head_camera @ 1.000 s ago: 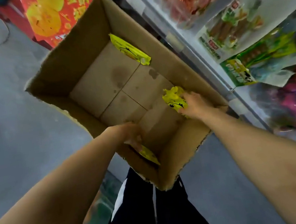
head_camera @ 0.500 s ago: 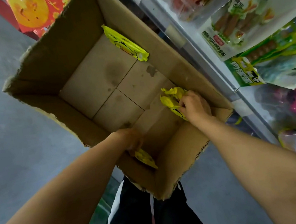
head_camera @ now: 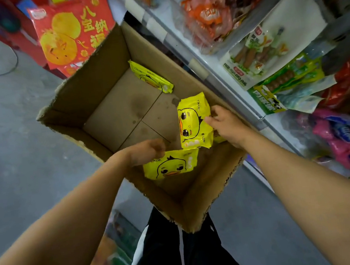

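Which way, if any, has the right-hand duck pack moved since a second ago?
Yes. The right hand has lifted the duck pack off the right wall of the box, up and inward over its floor.

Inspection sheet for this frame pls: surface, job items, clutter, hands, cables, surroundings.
Surface: open brown cardboard box, bottom stained dark.
Job's things: three yellow duck-print plastic packets; far packet leans on the far wall, upright packet and near packet are held.
Clutter: nothing seen.
Hands: left hand grips the near packet; right hand pinches the upright packet's edge.
Cables: thin curved line on grey floor, cannot tell if cable.
Surroundings: white shelf with bagged snacks at right; red printed carton beyond the box.
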Action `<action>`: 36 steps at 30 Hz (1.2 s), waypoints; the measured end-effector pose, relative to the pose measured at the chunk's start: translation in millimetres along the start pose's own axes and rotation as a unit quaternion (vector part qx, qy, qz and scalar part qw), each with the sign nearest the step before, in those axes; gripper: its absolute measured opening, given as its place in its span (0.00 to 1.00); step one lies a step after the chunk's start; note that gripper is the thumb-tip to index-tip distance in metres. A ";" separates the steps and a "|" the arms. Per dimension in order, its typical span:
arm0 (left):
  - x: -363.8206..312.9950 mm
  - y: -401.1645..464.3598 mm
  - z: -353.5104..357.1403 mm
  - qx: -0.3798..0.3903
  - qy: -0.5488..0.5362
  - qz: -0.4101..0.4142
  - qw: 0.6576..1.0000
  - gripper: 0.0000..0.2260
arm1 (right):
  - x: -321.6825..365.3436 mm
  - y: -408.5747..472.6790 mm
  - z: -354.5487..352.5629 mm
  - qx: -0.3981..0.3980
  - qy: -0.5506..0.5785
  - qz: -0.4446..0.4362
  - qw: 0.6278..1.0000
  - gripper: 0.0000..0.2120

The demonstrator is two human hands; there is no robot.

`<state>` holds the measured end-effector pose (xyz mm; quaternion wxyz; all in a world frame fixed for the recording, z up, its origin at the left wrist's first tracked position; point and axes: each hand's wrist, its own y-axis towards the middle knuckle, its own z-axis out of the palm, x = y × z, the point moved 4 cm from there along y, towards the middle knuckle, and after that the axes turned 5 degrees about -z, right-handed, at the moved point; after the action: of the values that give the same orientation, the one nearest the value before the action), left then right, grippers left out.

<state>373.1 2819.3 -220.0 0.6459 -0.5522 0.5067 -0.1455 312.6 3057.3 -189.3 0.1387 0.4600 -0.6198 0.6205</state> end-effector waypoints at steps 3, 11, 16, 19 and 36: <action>-8.9 -25.8 -10.8 -0.024 -0.035 -0.003 0.999 0.04 | 23.9 -20.4 -0.6 -0.008 0.101 0.012 0.995 0.07; -41.7 -91.5 -20.6 -0.090 -0.099 0.039 0.990 0.09 | 67.0 -85.6 -8.8 -0.079 0.253 0.005 0.964 0.14; -70.0 -128.9 -2.0 -0.052 -0.139 0.079 0.986 0.33 | 81.6 -136.7 -14.7 -0.082 0.246 -0.024 0.965 0.27; -92.5 -149.5 13.7 -0.047 -0.130 0.105 0.985 0.16 | 90.8 -171.3 -27.0 -0.079 0.276 -0.074 0.955 0.16; -326.7 -275.9 259.5 -0.082 0.075 0.303 0.946 0.17 | 4.9 -547.0 -210.1 -0.284 0.281 -0.307 0.864 0.19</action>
<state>542.1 3114.4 146.9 0.5719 -0.4110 0.7075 0.0582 632.1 3349.5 205.5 0.6154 0.3739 -0.5313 0.4463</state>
